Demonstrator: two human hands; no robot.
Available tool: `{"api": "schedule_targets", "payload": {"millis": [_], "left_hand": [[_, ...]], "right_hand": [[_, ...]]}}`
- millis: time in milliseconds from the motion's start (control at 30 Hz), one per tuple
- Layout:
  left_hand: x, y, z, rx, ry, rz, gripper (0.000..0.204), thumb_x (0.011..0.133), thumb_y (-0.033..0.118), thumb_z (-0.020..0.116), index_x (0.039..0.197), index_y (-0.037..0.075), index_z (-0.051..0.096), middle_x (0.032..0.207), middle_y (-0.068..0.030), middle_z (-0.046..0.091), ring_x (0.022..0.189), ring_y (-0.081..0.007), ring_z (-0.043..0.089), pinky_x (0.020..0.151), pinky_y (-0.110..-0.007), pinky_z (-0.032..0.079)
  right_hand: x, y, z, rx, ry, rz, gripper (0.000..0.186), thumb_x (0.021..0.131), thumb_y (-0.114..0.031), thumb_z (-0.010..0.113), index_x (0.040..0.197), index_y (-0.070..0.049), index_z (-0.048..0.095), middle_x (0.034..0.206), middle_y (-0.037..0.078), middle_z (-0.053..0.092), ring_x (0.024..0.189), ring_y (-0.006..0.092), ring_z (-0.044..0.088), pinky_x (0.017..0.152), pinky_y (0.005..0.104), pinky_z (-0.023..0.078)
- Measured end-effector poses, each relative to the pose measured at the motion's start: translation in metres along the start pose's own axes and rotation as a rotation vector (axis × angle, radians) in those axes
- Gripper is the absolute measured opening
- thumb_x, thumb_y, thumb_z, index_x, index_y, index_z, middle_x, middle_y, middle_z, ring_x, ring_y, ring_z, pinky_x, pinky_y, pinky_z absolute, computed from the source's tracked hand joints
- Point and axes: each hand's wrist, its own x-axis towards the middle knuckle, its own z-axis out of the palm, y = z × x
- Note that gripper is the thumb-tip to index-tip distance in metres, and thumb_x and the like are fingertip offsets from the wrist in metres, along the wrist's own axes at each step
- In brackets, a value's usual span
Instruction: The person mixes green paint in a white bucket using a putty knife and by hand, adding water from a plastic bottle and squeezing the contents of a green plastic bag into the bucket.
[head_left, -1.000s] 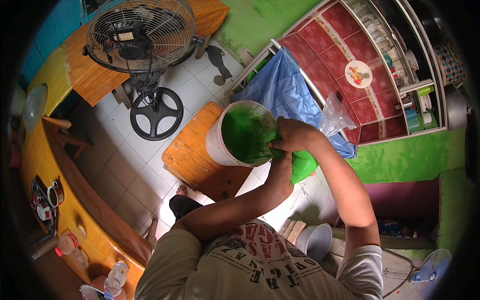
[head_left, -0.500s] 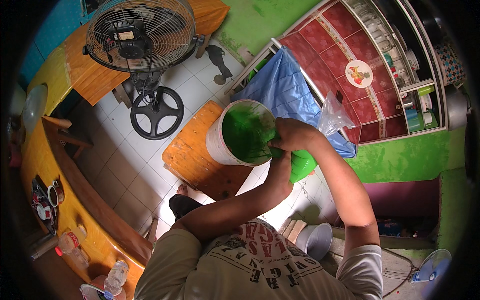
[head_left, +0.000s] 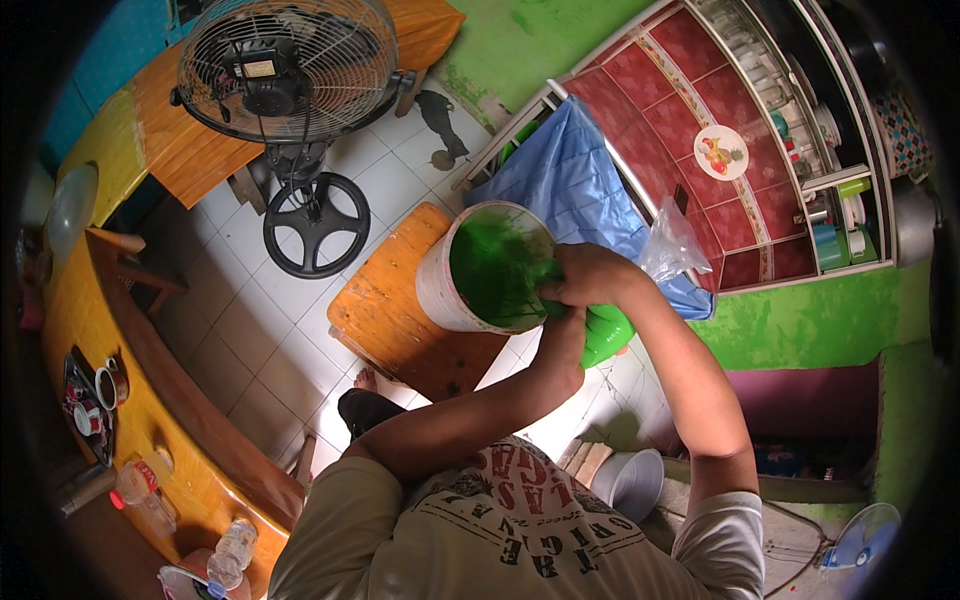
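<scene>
Round white plastic bucket [head_left: 487, 268], inside coated glossy green, sits tipped on a slatted wooden stool [head_left: 400, 315] just left of the hands; right hand [head_left: 588, 277] curled over its rim; left hand [head_left: 562, 340] hidden beneath, grip unclear; bright green smooth bowl [head_left: 608, 333] right below them.

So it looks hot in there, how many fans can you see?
2. A large black metal floor fan stands on the white tiles at upper left; a small pale blue fan sits at the lower right edge. Others may be hidden.
</scene>
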Motion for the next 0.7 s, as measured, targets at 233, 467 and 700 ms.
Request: {"api": "schedule_targets", "payload": {"millis": [233,467,700], "left_hand": [[-0.002,0.010,0.007,0.154,0.079,-0.054,0.040,0.110,0.043,0.046,0.129,0.010,0.055,0.115,-0.0089,0.067,0.097,-0.0228,0.072,0.066,-0.043,0.065],[0.001,0.019,0.007,0.215,0.057,-0.105,0.035,0.107,0.038,0.049,0.124,0.009,0.059,0.113,-0.0098,0.068,0.093,-0.0229,0.072,0.062,-0.043,0.064],[0.002,0.017,0.004,0.178,0.061,-0.151,0.031,0.104,0.034,0.052,0.120,0.009,0.061,0.109,-0.0101,0.070,0.090,-0.0236,0.073,0.060,-0.043,0.064]], "right_hand": [[-0.006,-0.006,0.003,-0.052,0.077,0.085,0.088,0.076,-0.067,0.075,0.128,0.003,0.063,0.115,0.024,0.072,0.110,0.0369,0.070,0.094,0.0447,0.055],[-0.005,-0.019,-0.003,-0.221,0.076,0.148,0.080,0.079,-0.066,0.073,0.129,-0.004,0.065,0.120,0.016,0.073,0.116,0.0320,0.069,0.096,0.0436,0.055],[0.001,-0.016,0.006,-0.253,0.086,0.158,0.063,0.084,-0.058,0.070,0.123,-0.008,0.071,0.119,0.013,0.074,0.114,0.0308,0.070,0.094,0.0436,0.057]]}}
